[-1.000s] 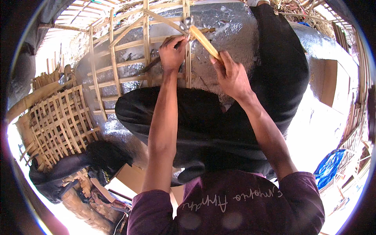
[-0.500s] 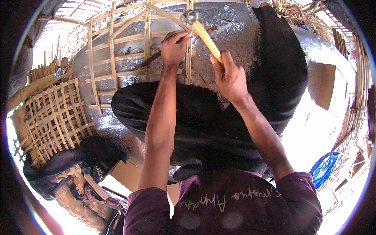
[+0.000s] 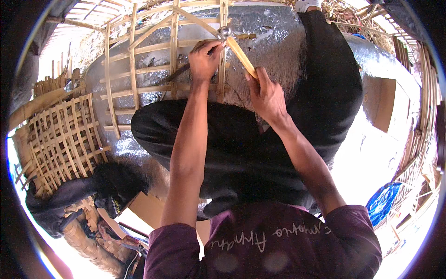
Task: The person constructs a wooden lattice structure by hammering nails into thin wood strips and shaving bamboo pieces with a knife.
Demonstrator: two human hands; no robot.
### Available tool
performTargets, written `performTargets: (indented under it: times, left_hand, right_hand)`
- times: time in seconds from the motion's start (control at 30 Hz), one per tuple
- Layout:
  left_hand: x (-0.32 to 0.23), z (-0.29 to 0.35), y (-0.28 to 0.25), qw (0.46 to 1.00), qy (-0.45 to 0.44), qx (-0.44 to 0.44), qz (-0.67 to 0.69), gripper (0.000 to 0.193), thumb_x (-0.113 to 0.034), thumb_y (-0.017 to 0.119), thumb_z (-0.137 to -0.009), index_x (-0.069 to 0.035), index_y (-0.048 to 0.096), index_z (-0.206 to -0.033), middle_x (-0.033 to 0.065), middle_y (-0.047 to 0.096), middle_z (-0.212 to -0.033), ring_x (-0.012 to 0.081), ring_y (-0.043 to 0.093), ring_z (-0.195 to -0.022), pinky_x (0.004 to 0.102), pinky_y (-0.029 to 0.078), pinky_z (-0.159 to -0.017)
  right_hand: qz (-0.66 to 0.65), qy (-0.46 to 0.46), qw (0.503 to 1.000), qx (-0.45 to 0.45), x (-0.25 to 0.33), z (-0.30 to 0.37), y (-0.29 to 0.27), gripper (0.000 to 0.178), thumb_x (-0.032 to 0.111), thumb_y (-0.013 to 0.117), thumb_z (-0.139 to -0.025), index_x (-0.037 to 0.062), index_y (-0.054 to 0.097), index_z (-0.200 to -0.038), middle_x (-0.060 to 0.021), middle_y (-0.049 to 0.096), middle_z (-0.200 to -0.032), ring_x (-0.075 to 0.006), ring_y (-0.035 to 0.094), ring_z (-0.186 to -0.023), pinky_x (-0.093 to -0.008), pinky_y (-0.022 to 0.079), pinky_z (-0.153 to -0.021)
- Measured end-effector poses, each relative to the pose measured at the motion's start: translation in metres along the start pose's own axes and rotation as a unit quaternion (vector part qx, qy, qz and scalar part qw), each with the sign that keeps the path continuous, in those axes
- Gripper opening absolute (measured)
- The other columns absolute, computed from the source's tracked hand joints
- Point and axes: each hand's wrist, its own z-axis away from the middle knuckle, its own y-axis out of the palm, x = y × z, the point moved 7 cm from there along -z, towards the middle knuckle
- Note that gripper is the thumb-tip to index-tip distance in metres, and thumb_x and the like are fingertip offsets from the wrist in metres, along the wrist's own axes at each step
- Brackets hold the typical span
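Observation:
My right hand [image 3: 268, 96] grips a hammer [image 3: 241, 58] by its pale wooden handle. The shiny metal head is at a crossing of the bamboo lattice [image 3: 174, 51], right beside my left fingertips. My left hand [image 3: 204, 61] is closed in a pinch at that crossing; whatever sits between its fingers is too small or hidden to name. A dark flat strip [image 3: 179, 72] runs out from behind the left hand across the slats; I cannot tell whether the hand holds it. The lattice lies on a silvery, foil-like sheet [image 3: 278, 51] beyond my folded leg.
A woven bamboo panel [image 3: 65, 139] leans at the left, with dark cloth [image 3: 74, 190] below it. Cardboard [image 3: 146, 209] lies at the lower left, and another cardboard piece [image 3: 386, 104] at the right. A blue plastic sheet [image 3: 384, 202] lies near the slatted right wall.
The hammer head has come down onto or close to the lattice crossing. My right hand has shifted slightly left with it. My left hand stays pinched at nearly the same place.

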Motion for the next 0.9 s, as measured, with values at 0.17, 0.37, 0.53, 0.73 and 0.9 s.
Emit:
performTargets:
  times: [0.17, 0.37, 0.53, 0.73, 0.9]
  left_hand:
    - [0.002, -0.001, 0.003, 1.0, 0.005, 0.016, -0.014, 0.014, -0.017, 0.074, -0.08, -0.006, 0.072, -0.087, 0.0105, 0.071, -0.085, 0.0275, 0.069, -0.079, 0.0345, 0.053, -0.071]
    - [0.001, 0.0, 0.001, 1.0, -0.013, 0.017, -0.013, 0.013, -0.017, 0.074, -0.08, -0.006, 0.072, -0.087, 0.0107, 0.071, -0.087, 0.0279, 0.068, -0.079, 0.0351, 0.053, -0.07]
    - [0.003, -0.002, 0.003, 1.0, -0.013, 0.019, -0.019, 0.016, -0.021, 0.073, -0.081, -0.006, 0.072, -0.086, 0.0108, 0.071, -0.085, 0.0279, 0.068, -0.08, 0.0359, 0.053, -0.071]
    - [0.005, -0.003, 0.002, 1.0, 0.002, 0.009, -0.026, 0.014, -0.018, 0.074, -0.08, -0.006, 0.072, -0.085, 0.0101, 0.071, -0.085, 0.027, 0.068, -0.081, 0.0349, 0.053, -0.072]
    - [0.003, -0.003, 0.002, 1.0, -0.021, 0.017, -0.011, 0.014, -0.019, 0.075, -0.08, -0.006, 0.071, -0.084, 0.0094, 0.072, -0.086, 0.0259, 0.069, -0.082, 0.0337, 0.054, -0.073]
  right_hand:
    - [-0.038, -0.001, 0.999, -0.015, 0.013, -0.002, -0.012, 0.019, 0.021, 0.055, -0.096, 0.007, 0.042, -0.095, -0.0203, 0.055, -0.059, -0.0436, 0.059, -0.052, -0.0502, 0.044, -0.043]
    - [-0.011, 0.013, 1.0, -0.002, -0.003, 0.002, 0.002, 0.02, 0.023, 0.053, -0.098, 0.0068, 0.043, -0.095, -0.0206, 0.054, -0.058, -0.0428, 0.059, -0.052, -0.0496, 0.044, -0.043]
    - [-0.048, 0.018, 0.999, -0.015, 0.009, -0.001, -0.01, 0.02, 0.024, 0.053, -0.097, 0.0063, 0.044, -0.095, -0.0204, 0.056, -0.059, -0.043, 0.059, -0.053, -0.0499, 0.044, -0.043]
    - [-0.055, 0.026, 0.998, -0.01, -0.003, 0.0, 0.003, 0.021, 0.024, 0.054, -0.097, 0.006, 0.044, -0.095, -0.0218, 0.056, -0.061, -0.0443, 0.06, -0.057, -0.0499, 0.043, -0.046]
    - [-0.093, 0.089, 0.992, -0.013, -0.005, -0.002, -0.012, 0.024, 0.026, 0.054, -0.098, 0.0044, 0.044, -0.095, -0.021, 0.056, -0.062, -0.0431, 0.06, -0.057, -0.0469, 0.042, -0.048]
